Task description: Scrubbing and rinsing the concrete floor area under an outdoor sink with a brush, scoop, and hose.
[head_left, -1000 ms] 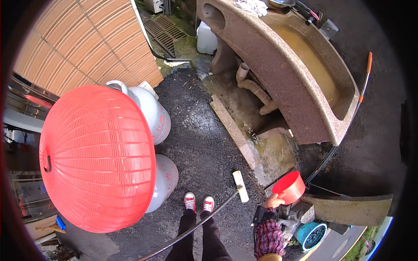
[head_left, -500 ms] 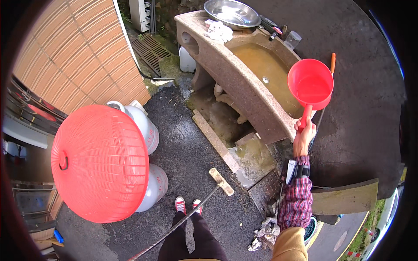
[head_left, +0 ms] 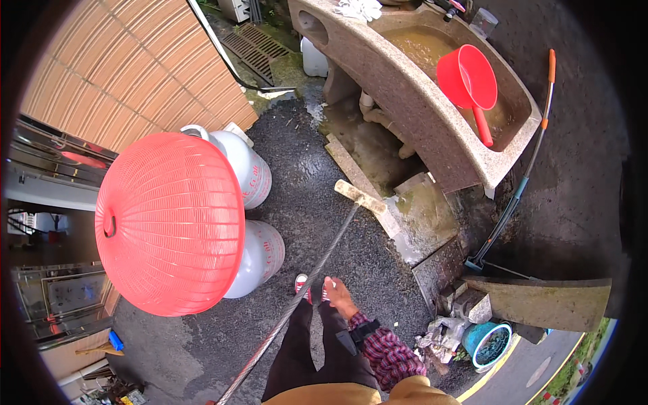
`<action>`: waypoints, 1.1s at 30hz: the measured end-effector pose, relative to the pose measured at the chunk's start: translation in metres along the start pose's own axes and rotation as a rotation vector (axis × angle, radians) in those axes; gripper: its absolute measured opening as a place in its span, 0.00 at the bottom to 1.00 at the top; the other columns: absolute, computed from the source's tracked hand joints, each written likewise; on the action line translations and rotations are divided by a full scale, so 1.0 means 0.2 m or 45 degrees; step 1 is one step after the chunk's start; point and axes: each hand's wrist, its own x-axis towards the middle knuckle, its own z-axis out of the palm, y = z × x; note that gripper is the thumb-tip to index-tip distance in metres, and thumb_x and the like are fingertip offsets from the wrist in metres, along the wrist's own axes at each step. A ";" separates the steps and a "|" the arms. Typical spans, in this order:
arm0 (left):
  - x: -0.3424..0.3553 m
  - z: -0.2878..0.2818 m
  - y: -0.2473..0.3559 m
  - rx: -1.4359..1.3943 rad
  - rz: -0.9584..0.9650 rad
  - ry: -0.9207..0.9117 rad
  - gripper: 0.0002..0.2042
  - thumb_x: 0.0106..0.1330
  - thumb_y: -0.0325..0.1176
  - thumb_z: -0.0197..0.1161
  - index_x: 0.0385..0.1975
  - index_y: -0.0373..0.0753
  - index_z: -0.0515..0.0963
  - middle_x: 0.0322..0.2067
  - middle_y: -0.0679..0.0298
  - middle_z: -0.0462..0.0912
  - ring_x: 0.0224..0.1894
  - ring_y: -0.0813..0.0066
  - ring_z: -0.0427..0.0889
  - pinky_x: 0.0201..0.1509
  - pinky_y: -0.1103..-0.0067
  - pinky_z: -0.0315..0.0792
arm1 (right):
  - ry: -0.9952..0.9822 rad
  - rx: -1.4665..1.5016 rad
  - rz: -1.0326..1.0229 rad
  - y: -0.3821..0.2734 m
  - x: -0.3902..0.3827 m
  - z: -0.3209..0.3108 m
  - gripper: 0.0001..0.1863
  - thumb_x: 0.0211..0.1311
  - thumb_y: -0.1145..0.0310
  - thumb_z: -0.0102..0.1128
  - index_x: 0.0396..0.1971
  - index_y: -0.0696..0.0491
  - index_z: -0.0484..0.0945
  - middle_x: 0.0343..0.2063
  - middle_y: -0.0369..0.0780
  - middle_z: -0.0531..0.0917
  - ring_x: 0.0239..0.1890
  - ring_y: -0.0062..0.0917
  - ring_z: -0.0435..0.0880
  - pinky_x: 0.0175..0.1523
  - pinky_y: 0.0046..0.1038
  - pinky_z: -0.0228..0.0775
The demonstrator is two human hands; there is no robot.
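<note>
Beside the stone sink: long brush, pole slanting to the lower edge

Sink fills the far right, brownish water in the basin. Big red basket on the left, overlapping two grey tanks in view.

Brush mid-scene: pale head at the far end, by the curb in front of the sink; can't tell if it touches. Pole runs near and left. Looks slim and stiff with a spiral pattern. My guess: light overall, but head-heavy if held only at the near end. Best hold: one hand at the near end, one partway along. Wet pole could slip; not fragile.

Red scoop at the right, over the basin, handle toward the near end. Can't tell if it floats, rests or is above the water. Probably light plastic; take it by the handle.

Right hand just right of the pole, over the shoes, apart from the pole in view, nothing visible in it; finger spacing can't be told. Left hand: only a sliver at the lower edge by the pole's near end; can't tell its grip.
</note>
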 end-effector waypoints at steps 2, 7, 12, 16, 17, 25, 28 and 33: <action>-0.06 0.00 0.07 -0.059 -0.022 -0.006 0.15 0.50 0.45 0.56 0.36 0.48 0.74 0.15 0.63 0.73 0.17 0.66 0.72 0.21 0.74 0.65 | -0.310 0.488 0.364 -0.06 -0.16 0.26 0.31 0.56 0.49 0.45 0.51 0.56 0.53 0.30 0.42 0.71 0.25 0.27 0.75 0.27 0.30 0.70; -0.06 -0.09 0.36 -1.506 0.265 -1.080 0.17 0.55 0.42 0.55 0.41 0.41 0.69 0.13 0.71 0.66 0.13 0.79 0.64 0.18 0.82 0.60 | 0.194 0.942 0.386 -0.07 -0.06 0.33 0.20 0.59 0.53 0.39 0.33 0.59 0.62 0.12 0.38 0.66 0.08 0.20 0.65 0.10 0.21 0.60; -0.13 -0.16 0.63 -1.831 -0.105 -1.099 0.14 0.59 0.39 0.52 0.41 0.38 0.67 0.14 0.74 0.61 0.14 0.85 0.59 0.17 0.87 0.56 | -0.003 0.322 0.388 0.00 -0.01 0.39 0.19 0.59 0.59 0.41 0.35 0.62 0.56 0.10 0.40 0.67 0.06 0.25 0.68 0.08 0.26 0.62; 0.08 0.01 0.69 -1.809 -0.185 -1.131 0.09 0.62 0.37 0.47 0.31 0.39 0.68 0.11 0.74 0.61 0.11 0.86 0.58 0.13 0.87 0.52 | 0.120 0.045 0.270 -0.04 0.46 0.38 0.22 0.56 0.58 0.45 0.31 0.64 0.56 0.17 0.50 0.74 0.11 0.32 0.74 0.12 0.30 0.66; 0.12 -0.03 0.67 -1.784 -0.252 -1.105 0.08 0.62 0.36 0.47 0.29 0.39 0.68 0.10 0.73 0.61 0.09 0.86 0.58 0.11 0.86 0.51 | 0.000 0.177 0.340 -0.26 0.41 0.42 0.21 0.56 0.59 0.46 0.31 0.64 0.56 0.17 0.50 0.74 0.11 0.31 0.74 0.12 0.30 0.66; 0.16 -0.39 0.76 -1.399 -0.030 -1.054 0.11 0.60 0.36 0.49 0.35 0.34 0.70 0.14 0.70 0.68 0.12 0.86 0.62 0.14 0.87 0.55 | -0.156 0.885 0.290 -0.36 0.23 0.31 0.17 0.54 0.66 0.50 0.31 0.60 0.54 0.12 0.37 0.65 0.09 0.21 0.66 0.10 0.25 0.61; 0.07 -0.27 0.57 -1.281 0.055 -0.989 0.16 0.59 0.36 0.49 0.43 0.32 0.67 0.21 0.67 0.72 0.21 0.83 0.67 0.23 0.85 0.62 | -0.078 0.958 0.381 -0.23 0.10 0.31 0.14 0.54 0.71 0.49 0.33 0.55 0.52 0.13 0.37 0.63 0.08 0.20 0.63 0.09 0.24 0.58; 0.14 -0.19 0.66 -1.327 0.144 -0.896 0.15 0.60 0.37 0.50 0.41 0.32 0.69 0.23 0.65 0.73 0.24 0.80 0.69 0.27 0.83 0.66 | 0.135 0.676 0.332 -0.10 0.22 0.28 0.11 0.52 0.74 0.45 0.33 0.59 0.55 0.13 0.40 0.65 0.07 0.22 0.65 0.06 0.24 0.56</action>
